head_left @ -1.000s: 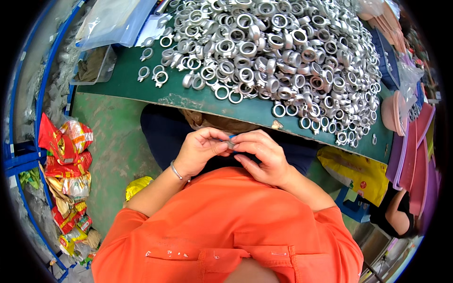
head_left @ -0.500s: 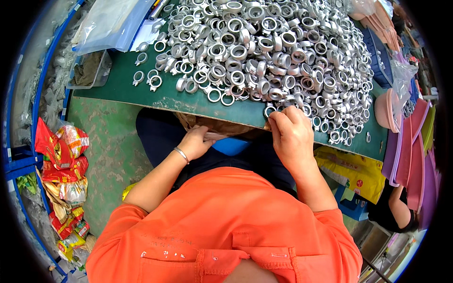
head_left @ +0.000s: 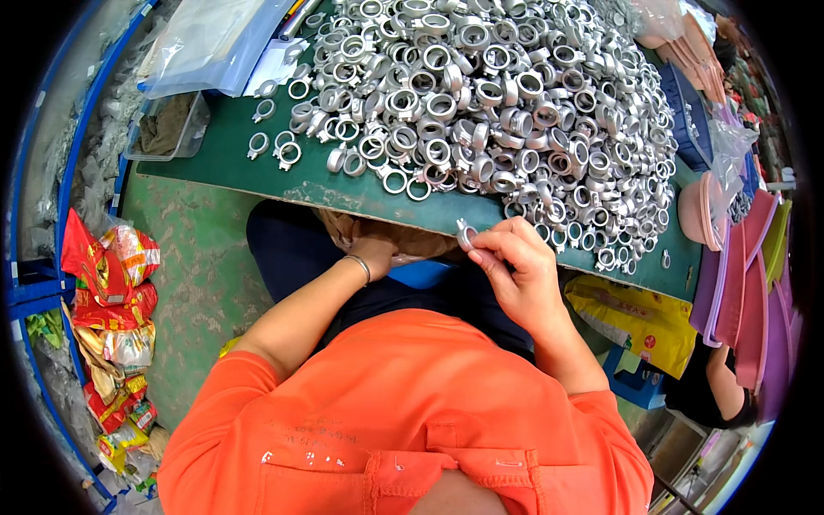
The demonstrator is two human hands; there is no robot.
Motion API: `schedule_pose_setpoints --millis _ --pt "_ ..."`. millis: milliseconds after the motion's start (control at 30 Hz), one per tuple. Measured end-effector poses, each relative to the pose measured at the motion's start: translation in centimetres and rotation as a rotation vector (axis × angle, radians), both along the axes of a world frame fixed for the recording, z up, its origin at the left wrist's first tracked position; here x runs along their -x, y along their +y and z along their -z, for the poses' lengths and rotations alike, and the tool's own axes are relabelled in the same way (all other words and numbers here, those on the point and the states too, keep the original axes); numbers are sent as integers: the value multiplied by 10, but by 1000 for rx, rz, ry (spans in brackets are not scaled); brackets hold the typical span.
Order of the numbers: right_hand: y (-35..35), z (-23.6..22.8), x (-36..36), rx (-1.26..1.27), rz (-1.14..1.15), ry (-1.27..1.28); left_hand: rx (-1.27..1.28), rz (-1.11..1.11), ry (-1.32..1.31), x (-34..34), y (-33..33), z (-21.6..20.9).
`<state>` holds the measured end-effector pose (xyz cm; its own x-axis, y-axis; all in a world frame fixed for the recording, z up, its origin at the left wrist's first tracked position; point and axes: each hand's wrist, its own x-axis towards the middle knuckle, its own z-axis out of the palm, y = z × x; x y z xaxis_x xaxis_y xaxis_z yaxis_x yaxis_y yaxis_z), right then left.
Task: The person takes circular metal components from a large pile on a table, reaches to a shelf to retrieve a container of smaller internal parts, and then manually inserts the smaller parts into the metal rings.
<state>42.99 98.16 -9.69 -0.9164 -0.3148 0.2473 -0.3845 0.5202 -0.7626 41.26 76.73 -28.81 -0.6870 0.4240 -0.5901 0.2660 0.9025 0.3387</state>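
Note:
Between the thumb and fingers of my right hand is a small silver metal ring with a lug, held just off the table's front edge. My left hand is down at the opening of a brown plastic bag below that edge, over my lap. Its fingers are hidden there, so what they touch cannot be seen. A large heap of similar metal rings covers much of the green tabletop ahead of my hands, and several loose rings lie at its left.
A clear plastic box with a cloth and a plastic folder sit on the left. At right stand a pink tub and a blue crate. Blue shelving and red packets flank the left; another person's arm shows lower right.
My right hand has lifted a ring away from the heap's front edge and brought it slightly left and nearer. My left hand has moved right, its fingers now hidden at the bag.

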Motion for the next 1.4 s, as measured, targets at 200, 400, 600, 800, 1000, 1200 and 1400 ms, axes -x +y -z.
schedule_pose_setpoints --millis 200,400,600,800,1000,1200,1400 --pt "-5 4 -3 156 -65 -108 -85 -21 -74 -10 -9 -22" --pt "-10 14 -2 154 -85 99 -998 -290 -344 -23 -6 -136" --pt "-15 13 -2 26 -126 264 -1582 -757 -393 -30 4 -156" --pt "-20 15 -2 93 -95 287 -1626 -791 -356 -30 7 -149" --pt "-20 19 -4 155 -61 148 -1576 -796 -343 -29 6 -151" --pt "-21 19 -4 174 -69 195 -1553 -823 -283 -28 8 -153" --pt "-21 24 -4 347 -6 23 -1539 -852 -216 -26 10 -155"
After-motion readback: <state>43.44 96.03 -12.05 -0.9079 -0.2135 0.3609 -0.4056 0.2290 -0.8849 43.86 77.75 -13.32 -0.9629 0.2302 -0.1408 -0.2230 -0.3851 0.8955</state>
